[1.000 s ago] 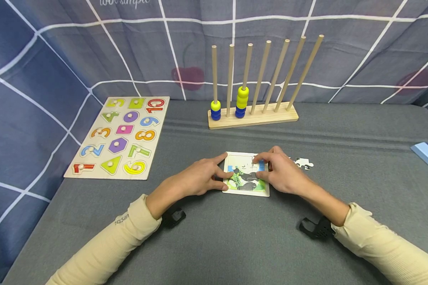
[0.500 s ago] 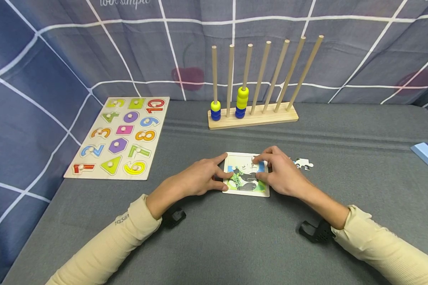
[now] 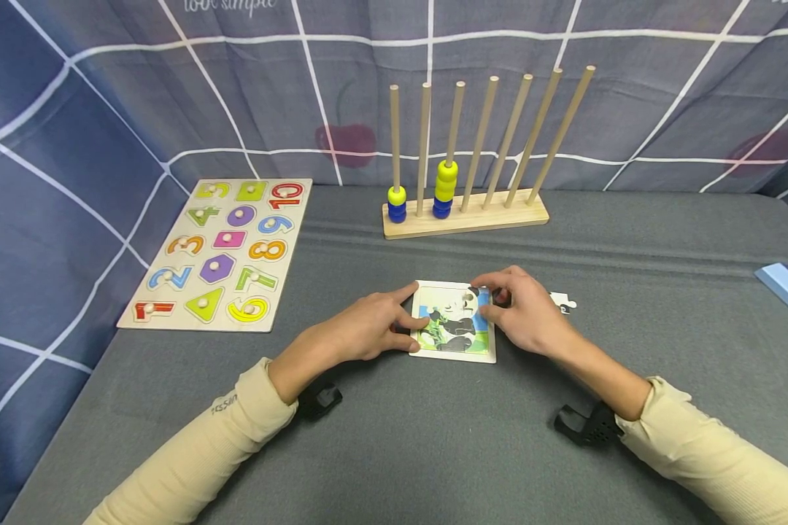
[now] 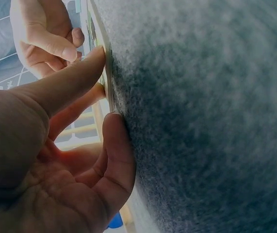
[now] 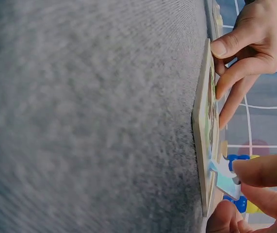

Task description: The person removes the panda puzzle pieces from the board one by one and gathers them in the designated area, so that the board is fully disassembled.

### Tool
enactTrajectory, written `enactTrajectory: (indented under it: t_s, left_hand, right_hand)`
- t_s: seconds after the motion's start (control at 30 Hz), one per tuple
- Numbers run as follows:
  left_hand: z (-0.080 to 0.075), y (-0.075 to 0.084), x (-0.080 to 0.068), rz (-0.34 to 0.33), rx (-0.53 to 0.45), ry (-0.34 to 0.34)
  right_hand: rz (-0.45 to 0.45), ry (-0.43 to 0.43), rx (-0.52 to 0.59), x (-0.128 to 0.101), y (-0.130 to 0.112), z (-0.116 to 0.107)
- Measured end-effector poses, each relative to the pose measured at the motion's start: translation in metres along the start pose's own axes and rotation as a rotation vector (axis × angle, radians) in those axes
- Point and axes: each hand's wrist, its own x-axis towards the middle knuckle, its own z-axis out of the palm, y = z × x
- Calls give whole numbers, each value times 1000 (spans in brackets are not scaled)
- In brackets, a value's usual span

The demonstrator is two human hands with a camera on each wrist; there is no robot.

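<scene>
The right hand has lifted a glossy blue-cornered puzzle piece off the panda puzzle board at its far right corner, pinching it between thumb and fingertips, so the panda's head now shows where fingers covered it a moment ago. The left hand stays put, thumb and straight fingers bracing the flat cardboard's left edge on the felt-like grey mat. One loose white piece lies just right.
</scene>
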Motion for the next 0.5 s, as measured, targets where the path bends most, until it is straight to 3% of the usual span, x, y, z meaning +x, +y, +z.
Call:
enactTrajectory:
  t_s: [0.5]
  left_hand:
    - [0,0,1,-2,12,4]
  right_hand:
    - [-24,-28,42,3,9,1]
